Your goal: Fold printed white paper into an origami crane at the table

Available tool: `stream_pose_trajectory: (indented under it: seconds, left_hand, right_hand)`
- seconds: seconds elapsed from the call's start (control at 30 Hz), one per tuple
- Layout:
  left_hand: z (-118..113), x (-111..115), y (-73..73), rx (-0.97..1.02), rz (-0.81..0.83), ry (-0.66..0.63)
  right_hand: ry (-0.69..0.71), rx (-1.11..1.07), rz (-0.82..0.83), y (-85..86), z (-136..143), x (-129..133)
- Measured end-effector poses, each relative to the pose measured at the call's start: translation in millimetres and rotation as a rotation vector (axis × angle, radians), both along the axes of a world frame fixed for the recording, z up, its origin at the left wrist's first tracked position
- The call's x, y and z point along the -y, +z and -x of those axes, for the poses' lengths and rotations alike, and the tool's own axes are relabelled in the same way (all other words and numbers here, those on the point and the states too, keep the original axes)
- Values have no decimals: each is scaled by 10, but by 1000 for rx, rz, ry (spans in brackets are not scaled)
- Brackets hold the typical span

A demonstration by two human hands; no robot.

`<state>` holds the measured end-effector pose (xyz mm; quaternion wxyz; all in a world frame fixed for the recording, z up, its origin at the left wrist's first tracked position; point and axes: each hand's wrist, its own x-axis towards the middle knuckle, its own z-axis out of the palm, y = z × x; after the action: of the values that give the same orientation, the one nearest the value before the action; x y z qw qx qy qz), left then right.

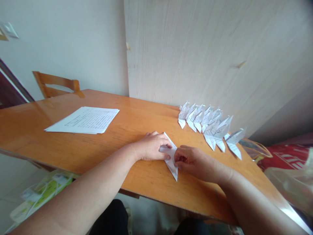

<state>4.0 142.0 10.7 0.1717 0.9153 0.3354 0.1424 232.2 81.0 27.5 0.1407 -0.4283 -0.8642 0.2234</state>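
Note:
A narrow piece of folded paper, pointed at both ends, lies on the table between my hands. My left hand grips it from the left, its thumb and index finger on the white surface and the other fingers curled by its far edge. Against the right edge, my right hand is closed, thumb and bent fingers pinching the paper there. The exact fold under my fingers is partly hidden.
Several folded paper pieces with upright points stand in rows at the table's back right. On the left lies a stack of printed sheets. The wooden table meets a pale panel behind; a chair stands beyond its far left, bags at right.

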Motion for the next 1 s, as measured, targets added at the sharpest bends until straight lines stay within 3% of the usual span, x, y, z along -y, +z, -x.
stream_pose_trajectory:
  seconds: [0.3,0.53,1.0]
  left_hand:
    - [-3,-48,16,-17,-27,-64]
    - [-6,-45,35,-27,1,-31]
    - [15,-26,50,-66,35,10]
  right_hand:
    - [-110,-65,-152,-109,-13,-146]
    - [49,48,-241,-103,20,-139]
    - [47,134,-265,-108,74,-65]
